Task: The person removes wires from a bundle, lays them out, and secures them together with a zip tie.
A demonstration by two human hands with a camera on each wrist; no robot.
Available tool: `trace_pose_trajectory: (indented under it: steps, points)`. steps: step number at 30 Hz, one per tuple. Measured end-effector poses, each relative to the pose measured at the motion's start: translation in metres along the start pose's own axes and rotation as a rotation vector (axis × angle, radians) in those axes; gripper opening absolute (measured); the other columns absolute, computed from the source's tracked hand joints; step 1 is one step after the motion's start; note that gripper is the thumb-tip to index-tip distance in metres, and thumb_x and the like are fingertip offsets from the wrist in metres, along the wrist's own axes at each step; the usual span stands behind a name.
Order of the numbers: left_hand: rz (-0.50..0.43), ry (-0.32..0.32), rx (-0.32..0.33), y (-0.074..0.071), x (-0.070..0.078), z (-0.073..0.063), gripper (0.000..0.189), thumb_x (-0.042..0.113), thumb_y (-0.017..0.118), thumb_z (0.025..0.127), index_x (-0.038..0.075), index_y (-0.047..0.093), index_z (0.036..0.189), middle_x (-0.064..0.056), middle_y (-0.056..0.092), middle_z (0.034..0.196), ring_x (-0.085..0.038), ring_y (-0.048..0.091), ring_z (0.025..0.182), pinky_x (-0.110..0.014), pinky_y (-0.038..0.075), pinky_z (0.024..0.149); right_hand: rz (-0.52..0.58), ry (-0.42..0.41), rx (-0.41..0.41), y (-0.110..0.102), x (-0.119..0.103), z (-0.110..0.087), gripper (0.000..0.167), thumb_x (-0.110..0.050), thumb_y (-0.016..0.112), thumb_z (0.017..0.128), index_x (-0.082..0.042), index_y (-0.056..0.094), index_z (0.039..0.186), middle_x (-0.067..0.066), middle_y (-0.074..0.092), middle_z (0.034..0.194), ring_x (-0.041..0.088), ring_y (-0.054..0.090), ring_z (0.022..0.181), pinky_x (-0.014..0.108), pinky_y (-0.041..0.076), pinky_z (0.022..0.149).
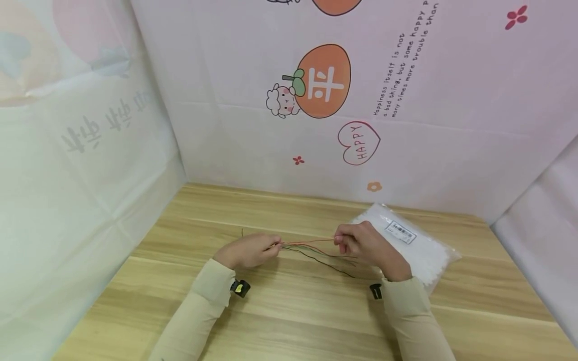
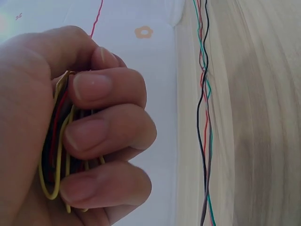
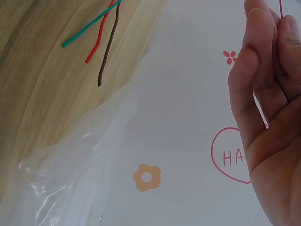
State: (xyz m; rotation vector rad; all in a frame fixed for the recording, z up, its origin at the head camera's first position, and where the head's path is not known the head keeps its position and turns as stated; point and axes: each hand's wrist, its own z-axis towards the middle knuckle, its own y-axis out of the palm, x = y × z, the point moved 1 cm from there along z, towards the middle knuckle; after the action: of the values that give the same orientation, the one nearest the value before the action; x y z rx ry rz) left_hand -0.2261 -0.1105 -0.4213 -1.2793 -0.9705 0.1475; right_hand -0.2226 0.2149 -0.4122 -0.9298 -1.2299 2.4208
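My left hand (image 1: 253, 249) grips a bundle of thin wires, its fingers curled round looped yellow wire (image 2: 58, 162) with red and dark strands between. From it a red wire (image 1: 313, 240) runs nearly straight to my right hand (image 1: 361, 244), which pinches its far end between thumb and forefinger. The right hand's other fingers are loosely bent in the right wrist view. Below that strand, more wires fan out to the right, among them a black wire (image 2: 198, 122) and a green wire (image 3: 87, 29). Their cut ends show in the right wrist view, hanging loose.
A clear plastic bag (image 1: 426, 255) with white contents and a barcode label (image 1: 400, 231) lies behind the right hand. Printed white cloth (image 1: 244, 145) rises at the table's back and sides. Black wrist mounts (image 1: 241, 288) sit under both sleeves, above the wood-grain table (image 1: 298, 321).
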Motion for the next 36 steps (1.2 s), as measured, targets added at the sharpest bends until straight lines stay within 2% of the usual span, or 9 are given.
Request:
trace_pose_trajectory:
  steps: [5, 9, 19, 25, 28, 31, 36]
  points:
    - [0.019, -0.039, 0.015, 0.0008, -0.0028, 0.0010, 0.023, 0.019, 0.044, 0.111, 0.018, 0.056, 0.092, 0.007, 0.043, 0.074, -0.006, 0.037, 0.063, -0.023, 0.035, 0.061, 0.005, 0.031, -0.019, -0.0014, -0.0036, 0.0014, 0.024, 0.004, 0.067, 0.099, -0.013, 0.071, 0.083, -0.009, 0.066, 0.064, -0.004, 0.059, 0.060, 0.022, 0.054, 0.060]
    - [0.019, -0.045, 0.031, 0.0005, -0.0039, 0.0010, 0.022, 0.019, 0.047, 0.110, 0.018, 0.057, 0.090, 0.007, 0.043, 0.072, -0.006, 0.038, 0.060, -0.022, 0.035, 0.059, 0.010, 0.058, -0.030, -0.0029, -0.0048, 0.0012, 0.025, 0.004, 0.066, 0.100, -0.013, 0.072, 0.083, -0.009, 0.067, 0.065, -0.004, 0.059, 0.060, 0.022, 0.054, 0.061]
    - [-0.041, 0.022, 0.006, -0.0018, -0.0004, 0.0011, 0.028, 0.022, 0.043, 0.115, 0.005, 0.064, 0.105, 0.007, 0.046, 0.076, -0.004, 0.038, 0.064, -0.023, 0.037, 0.063, 0.001, 0.034, -0.018, -0.0032, -0.0006, -0.0023, 0.023, 0.005, 0.067, 0.099, -0.012, 0.071, 0.084, -0.008, 0.066, 0.064, -0.003, 0.059, 0.059, 0.022, 0.054, 0.060]
    - [-0.079, -0.007, 0.001, -0.0036, -0.0008, -0.0015, 0.032, 0.021, 0.039, 0.116, 0.006, 0.067, 0.114, -0.006, 0.064, 0.093, -0.007, 0.044, 0.071, -0.027, 0.043, 0.071, -0.015, 0.062, -0.016, -0.0052, 0.0008, -0.0045, 0.026, 0.002, 0.068, 0.099, -0.015, 0.069, 0.081, -0.009, 0.064, 0.063, -0.004, 0.057, 0.058, 0.022, 0.053, 0.061]
    - [-0.083, -0.006, 0.001, -0.0038, -0.0011, -0.0016, 0.035, 0.021, 0.037, 0.116, 0.007, 0.069, 0.112, -0.010, 0.067, 0.097, -0.008, 0.042, 0.070, -0.027, 0.042, 0.070, -0.017, 0.084, -0.024, -0.0056, 0.0017, -0.0051, 0.026, 0.000, 0.068, 0.100, -0.015, 0.069, 0.079, -0.010, 0.063, 0.062, -0.004, 0.055, 0.058, 0.022, 0.052, 0.061]
    - [-0.072, 0.005, 0.000, -0.0033, -0.0013, -0.0008, 0.037, 0.022, 0.035, 0.117, 0.007, 0.067, 0.106, -0.008, 0.063, 0.089, -0.007, 0.040, 0.068, -0.026, 0.040, 0.067, -0.009, 0.089, -0.038, -0.0049, 0.0029, -0.0054, 0.024, -0.001, 0.067, 0.101, -0.013, 0.069, 0.080, -0.010, 0.063, 0.062, -0.005, 0.055, 0.058, 0.021, 0.052, 0.060]
    - [-0.057, 0.019, 0.000, -0.0018, 0.0003, 0.0003, 0.038, 0.021, 0.033, 0.117, 0.004, 0.061, 0.099, 0.003, 0.050, 0.080, -0.007, 0.038, 0.066, -0.025, 0.039, 0.066, -0.004, 0.087, -0.053, -0.0032, 0.0042, -0.0053, 0.022, 0.000, 0.067, 0.100, -0.009, 0.069, 0.080, -0.010, 0.063, 0.061, -0.005, 0.055, 0.058, 0.021, 0.052, 0.061]
